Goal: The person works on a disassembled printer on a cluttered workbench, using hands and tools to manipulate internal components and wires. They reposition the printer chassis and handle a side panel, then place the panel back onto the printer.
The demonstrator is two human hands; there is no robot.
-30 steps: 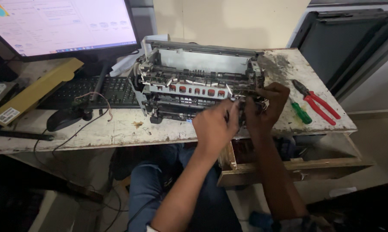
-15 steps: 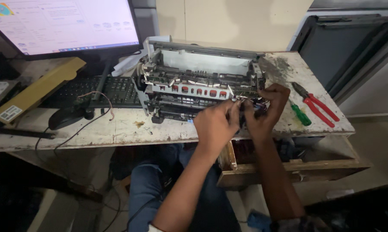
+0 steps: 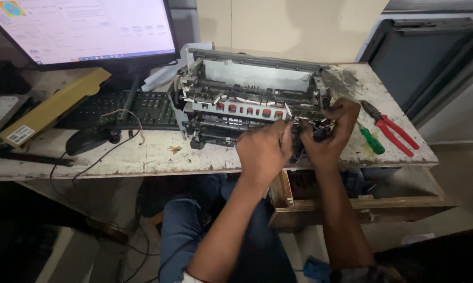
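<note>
Two hands, left hand point(image 3: 265, 152) and right hand point(image 3: 331, 133), both clenched on the opened printer's point(image 3: 247, 105) front-right corner.

I see dim, uneven indoor light. The brightest patch is the glowing flat computer monitor point(image 3: 82, 29) at upper left, slightly washed out. Lower left and lower right corners sink into near-black shadow. Both hands are softly motion-blurred at centre, and straight edges bow slightly toward the frame's borders.

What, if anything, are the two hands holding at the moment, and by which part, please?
Both the left hand and right hand grip the front right corner of the opened printer; whether a loose part lies between them cannot be told.
</note>
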